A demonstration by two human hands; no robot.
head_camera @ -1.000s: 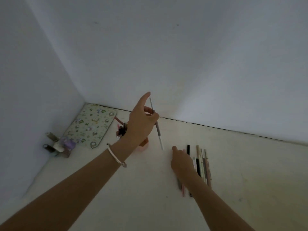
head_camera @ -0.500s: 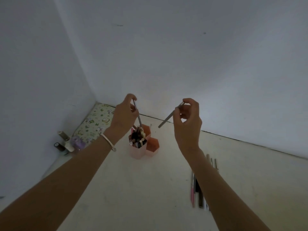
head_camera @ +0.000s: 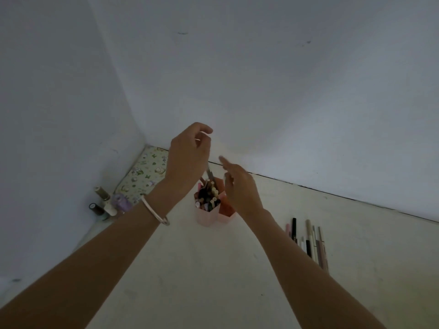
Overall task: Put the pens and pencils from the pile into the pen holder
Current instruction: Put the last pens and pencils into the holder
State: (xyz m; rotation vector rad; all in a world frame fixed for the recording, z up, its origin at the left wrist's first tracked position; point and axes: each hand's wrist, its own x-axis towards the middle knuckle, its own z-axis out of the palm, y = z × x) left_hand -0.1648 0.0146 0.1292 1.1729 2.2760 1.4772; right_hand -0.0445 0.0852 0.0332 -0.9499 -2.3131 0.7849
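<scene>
The pink pen holder (head_camera: 206,217) stands near the wall corner, packed with several pens, and an orange compartment (head_camera: 225,210) adjoins it on the right. My left hand (head_camera: 187,155) hovers just above it with fingers apart. Under that hand a grey pen (head_camera: 210,175) stands with its tip down among the pens in the holder. My right hand (head_camera: 237,186) is over the orange compartment, blurred, pinching a short grey pen end (head_camera: 225,178). The pile of pens and pencils (head_camera: 308,241) lies on the floor to the right.
A floral patterned pad (head_camera: 145,172) lies in the corner against the wall. Small bottles and a purple jar (head_camera: 108,204) stand by the left wall. Walls close in at left and behind the holder.
My left hand has let the grey pen down into the holder and spread its fingers. My right hand has carried its pen left and down from mid-air to just above the orange compartment.
</scene>
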